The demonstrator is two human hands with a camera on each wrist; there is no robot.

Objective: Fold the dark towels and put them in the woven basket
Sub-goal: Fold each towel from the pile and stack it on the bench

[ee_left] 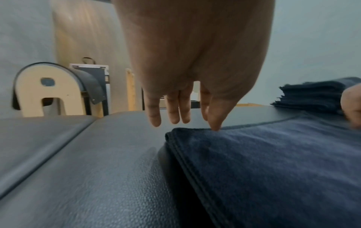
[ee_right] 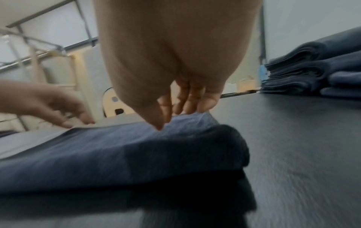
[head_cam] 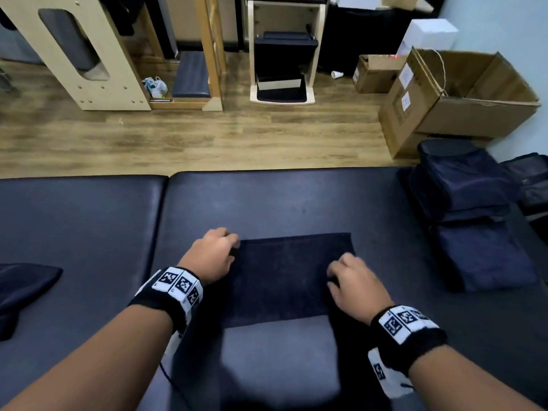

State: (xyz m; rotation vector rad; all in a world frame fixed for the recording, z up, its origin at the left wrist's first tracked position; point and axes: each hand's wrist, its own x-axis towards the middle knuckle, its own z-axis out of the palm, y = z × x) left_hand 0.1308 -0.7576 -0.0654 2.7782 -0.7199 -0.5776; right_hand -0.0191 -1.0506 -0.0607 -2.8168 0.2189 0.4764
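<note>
Towel: dark towel (head_cam: pixel 289 274), part-folded, lies flat at the lower centre of the head view on the padded table (head_cam: pixel 89 221) — long axis running left to right.
Left hand (head_cam: pixel 212 256): fingers straight, tips touching the towel's upper-left corner.
Right hand (head_cam: pixel 354 284): on the right edge, fingers relaxed — seemingly pressing, not pinching; motion blur hampers this.
Key relation: both hands bracket the short ends, equally near.
Stack: folded towels (head_cam: pixel 474 221) at right.
Basket: not seen.
</note>
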